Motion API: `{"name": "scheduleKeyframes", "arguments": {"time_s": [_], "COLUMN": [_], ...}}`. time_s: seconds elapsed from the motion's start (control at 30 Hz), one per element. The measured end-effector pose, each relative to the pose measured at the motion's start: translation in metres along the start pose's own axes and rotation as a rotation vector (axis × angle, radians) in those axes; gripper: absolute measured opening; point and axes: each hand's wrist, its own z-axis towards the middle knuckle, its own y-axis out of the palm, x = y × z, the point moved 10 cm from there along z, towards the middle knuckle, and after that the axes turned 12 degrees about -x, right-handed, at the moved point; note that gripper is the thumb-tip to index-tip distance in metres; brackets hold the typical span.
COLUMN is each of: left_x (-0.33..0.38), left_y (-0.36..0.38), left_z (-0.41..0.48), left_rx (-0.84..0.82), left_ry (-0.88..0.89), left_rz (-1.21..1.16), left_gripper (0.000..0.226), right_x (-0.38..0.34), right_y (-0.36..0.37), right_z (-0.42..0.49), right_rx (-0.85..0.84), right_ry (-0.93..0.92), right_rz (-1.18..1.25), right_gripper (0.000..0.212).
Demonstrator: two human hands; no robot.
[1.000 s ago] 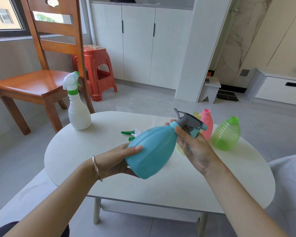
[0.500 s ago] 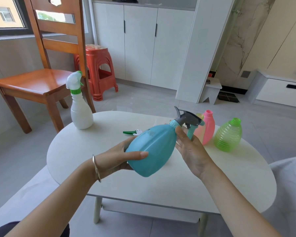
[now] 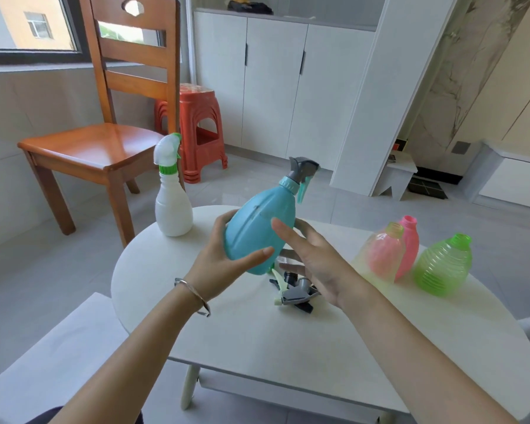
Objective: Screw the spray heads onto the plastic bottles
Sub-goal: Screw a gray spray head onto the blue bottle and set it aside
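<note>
A white oval worktop (image 3: 288, 347) stands in a tiled room, backed by a wooden chair (image 3: 104, 142) and white cupboards (image 3: 273, 87), as a person fits spray heads to plastic bottles.

The left hand (image 3: 224, 258) grips the lower body of the blue bottle (image 3: 257, 228), held tilted above the worktop with a grey spray head (image 3: 302, 168) on its neck. The right hand (image 3: 322, 267) is spread open just beside it; contact cannot be told. This bottle looks finished and ready to set down, perhaps near the capped white bottle (image 3: 173, 209) at the far left edge. The next move calls for taking 1 of the loose spray heads (image 3: 294, 290) under the right hand and matching it to 1 of 3 open-necked bottles at right: the clear pink bottle (image 3: 383, 255), the pink bottle (image 3: 409, 240) and the green bottle (image 3: 442, 264). The pile is partly hidden, so its count is unclear, as is how tight the grey head sits.
</note>
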Motion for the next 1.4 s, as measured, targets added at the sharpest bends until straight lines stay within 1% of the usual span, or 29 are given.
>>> {"name": "scheduleKeyframes", "arguments": {"time_s": [0.07,0.17,0.27,0.33,0.4,0.47,0.53,0.63,0.73,0.87,1.0,1.23,1.4], "left_x": [0.000,-0.004,-0.010,-0.013,-0.017,-0.024,-0.038,-0.059,-0.069,-0.087,-0.093,-0.095,-0.092], "left_y": [-0.013,-0.033,-0.050,-0.060,-0.070,-0.086,-0.111,-0.150,-0.167,-0.168,-0.171,-0.169,-0.172], "left_z": [0.000,-0.001,-0.002,-0.002,0.000,0.001,0.000,-0.008,-0.012,-0.009,-0.005,-0.004,-0.006], "left_rx": [0.029,0.114,0.163,0.143,0.084,0.021,-0.003,0.057,0.104,0.093,0.107,0.124,0.141], "left_ry": [0.017,0.053,0.057,0.044,0.031,-0.025,-0.142,-0.293,-0.345,-0.391,-0.398,-0.386,-0.369], "left_rz": [0.048,0.139,0.253,0.332,0.364,0.458,0.563,0.569,0.657,0.605,0.595,0.577,0.561], "left_gripper": [0.084,0.087,0.088,0.091,0.095,0.100,0.103,0.100,0.090,0.086,0.084,0.082,0.078], "right_x": [-0.004,-0.004,-0.004,-0.004,-0.004,-0.004,-0.003,0.006,0.023,0.041,0.052,0.057,0.056], "right_y": [0.011,0.028,0.043,0.050,0.053,0.053,0.053,0.047,0.040,0.037,0.036,0.034,0.033], "right_z": [0.017,0.043,0.067,0.082,0.095,0.108,0.121,0.145,0.169,0.191,0.204,0.211,0.215], "right_rx": [-0.006,-0.015,-0.010,-0.009,-0.008,-0.005,-0.001,0.015,0.024,0.006,-0.013,-0.048,-0.046], "right_ry": [0.020,0.030,0.004,-0.014,-0.033,-0.051,-0.072,-0.083,-0.057,-0.020,-0.008,-0.034,-0.043], "right_rz": [-0.025,-0.029,0.003,-0.019,-0.076,-0.155,-0.215,-0.255,-0.277,-0.347,-0.391,-0.388,-0.378], "right_gripper": [0.079,0.068,0.066,0.066,0.066,0.069,0.073,0.075,0.078,0.085,0.091,0.095,0.092]}}
